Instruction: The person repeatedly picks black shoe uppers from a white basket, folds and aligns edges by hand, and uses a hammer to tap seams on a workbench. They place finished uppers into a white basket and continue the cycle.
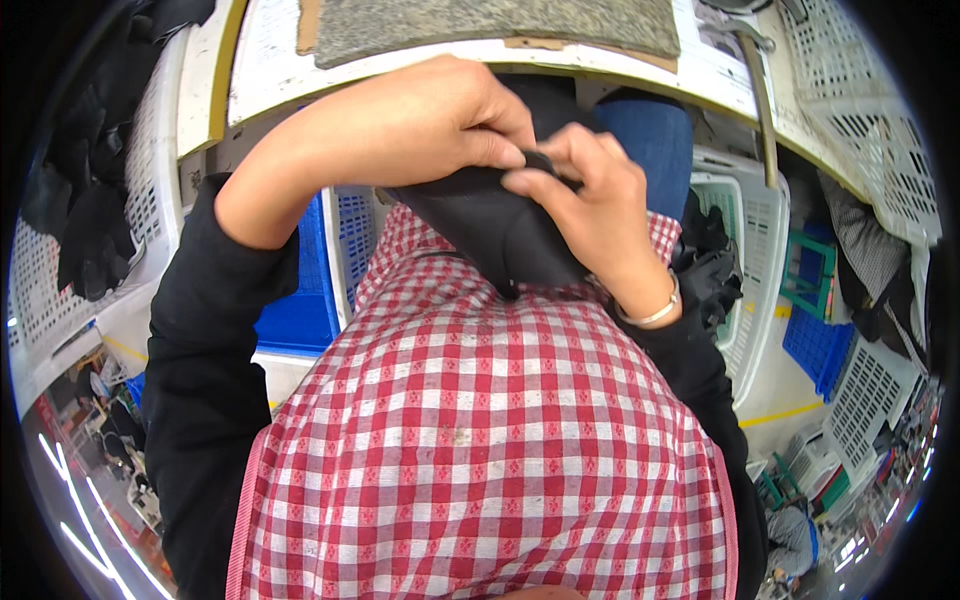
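A black, smooth, leather-like piece hangs over my lap, in front of the red and white checked apron. My left hand pinches its upper edge between thumb and fingers. Close beside it, my right hand, with a bangle at the wrist, grips the same edge, thumb on top. Both sets of fingertips nearly meet at a small raised black fold. The fingers are partly hidden and a little blurred. What the piece is part of, I cannot make out.
Ahead stands a white worktable bearing a grey stone-like slab. A metal bar rises at its right. White crates with black pieces stand left; a blue crate sits below. More crates stand right.
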Demonstrator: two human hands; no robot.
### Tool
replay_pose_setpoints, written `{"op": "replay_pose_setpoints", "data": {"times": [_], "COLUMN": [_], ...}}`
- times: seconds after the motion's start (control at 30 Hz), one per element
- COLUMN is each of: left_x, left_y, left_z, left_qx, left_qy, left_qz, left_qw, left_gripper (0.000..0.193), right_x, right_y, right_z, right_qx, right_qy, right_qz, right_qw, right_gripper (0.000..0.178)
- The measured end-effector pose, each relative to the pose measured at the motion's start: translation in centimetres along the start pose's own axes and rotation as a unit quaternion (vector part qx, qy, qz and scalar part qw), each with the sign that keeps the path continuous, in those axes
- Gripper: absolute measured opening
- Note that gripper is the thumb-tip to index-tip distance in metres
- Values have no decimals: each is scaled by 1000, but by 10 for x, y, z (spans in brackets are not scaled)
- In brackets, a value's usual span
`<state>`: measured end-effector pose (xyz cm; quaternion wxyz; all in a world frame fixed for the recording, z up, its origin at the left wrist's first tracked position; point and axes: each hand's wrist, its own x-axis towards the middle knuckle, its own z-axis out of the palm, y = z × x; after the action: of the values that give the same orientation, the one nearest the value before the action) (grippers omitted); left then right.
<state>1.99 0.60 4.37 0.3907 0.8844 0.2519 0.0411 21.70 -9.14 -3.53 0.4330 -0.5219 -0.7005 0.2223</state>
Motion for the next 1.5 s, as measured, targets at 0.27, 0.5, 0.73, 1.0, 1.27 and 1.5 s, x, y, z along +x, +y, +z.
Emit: {"op": "replay_pose_setpoints", "data": {"times": [0.27,0.5,0.73,1.0,1.27,1.5], "left_x": [3,30,39,36,40,40], "left_y": [-49,-30,-11,-20,-17,-16], "left_z": [-1,-6,-3,0,0,-4], "left_qx": [-454,-298,-258,-263,-248,-229], "left_qy": [-109,-176,-124,-139,-138,-166], "left_qz": [-2,46,21,32,34,25], "left_qw": [884,937,958,954,958,959], "left_gripper": [47,27,22,24,24,21], "right_x": [-23,-20,-8,-9,-1,0], "right_y": [9,-1,4,20,10,13], "right_z": [-64,-84,-92,-73,-72,-65], "right_qx": [316,254,253,233,219,226], "right_qy": [-183,-212,-266,-236,-238,-204], "right_qz": [230,204,236,188,186,148], "right_qw": [902,921,900,925,928,941], "right_gripper": [19,18,22,23,23,21]}}
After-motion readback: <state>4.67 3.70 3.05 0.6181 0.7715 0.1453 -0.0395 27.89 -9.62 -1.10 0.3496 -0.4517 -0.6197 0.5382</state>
